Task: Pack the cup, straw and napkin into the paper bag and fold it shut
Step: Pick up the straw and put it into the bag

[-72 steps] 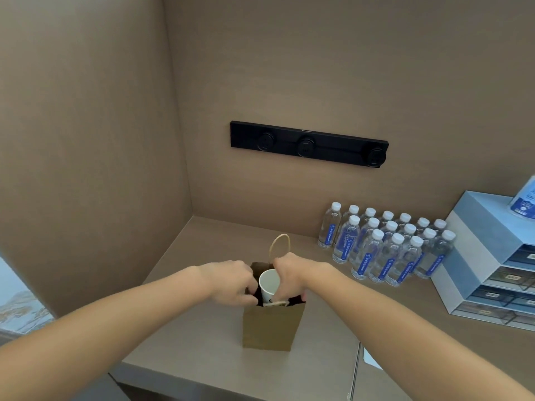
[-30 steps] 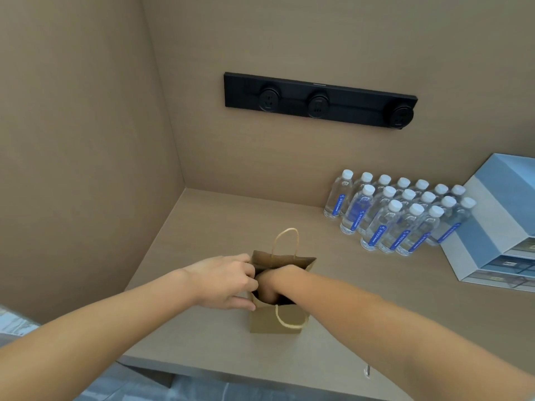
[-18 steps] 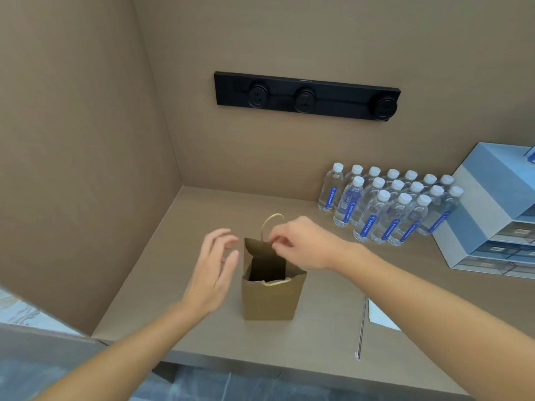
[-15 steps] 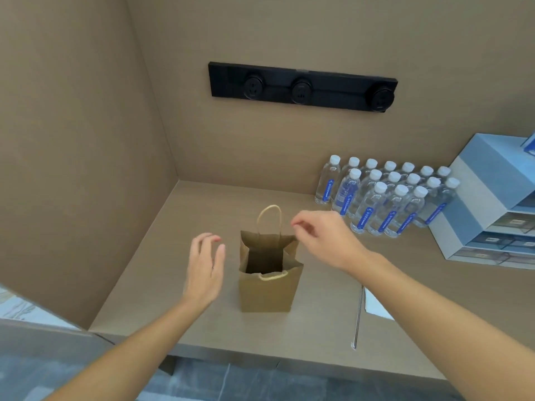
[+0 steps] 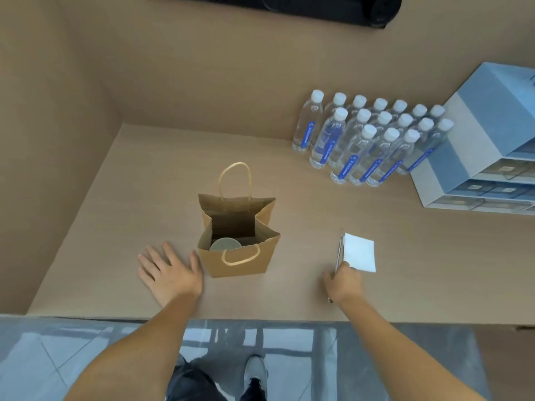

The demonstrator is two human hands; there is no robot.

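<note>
The brown paper bag (image 5: 237, 260) stands open in the middle of the counter, one handle up at the back, the other hanging down its front. The cup (image 5: 225, 245) sits upright inside it, only its rim showing. My left hand (image 5: 169, 273) lies flat on the counter just left of the bag, fingers spread, holding nothing. To the right, the thin wrapped straw (image 5: 339, 250) lies along the left edge of the white folded napkin (image 5: 359, 251). My right hand (image 5: 343, 280) is down on the straw's near part, thumb and fingers curled around it.
Several water bottles (image 5: 367, 140) stand in rows at the back right. A blue and white drawer box (image 5: 477, 146) fills the right corner. Walls close the counter (image 5: 144, 180) at the left and back; its front edge lies just under my wrists.
Both hands left the bag's mouth. The left dropped flat onto the counter beside the bag. The right swung right and down onto the straw by the napkin. My view tilted downward.
</note>
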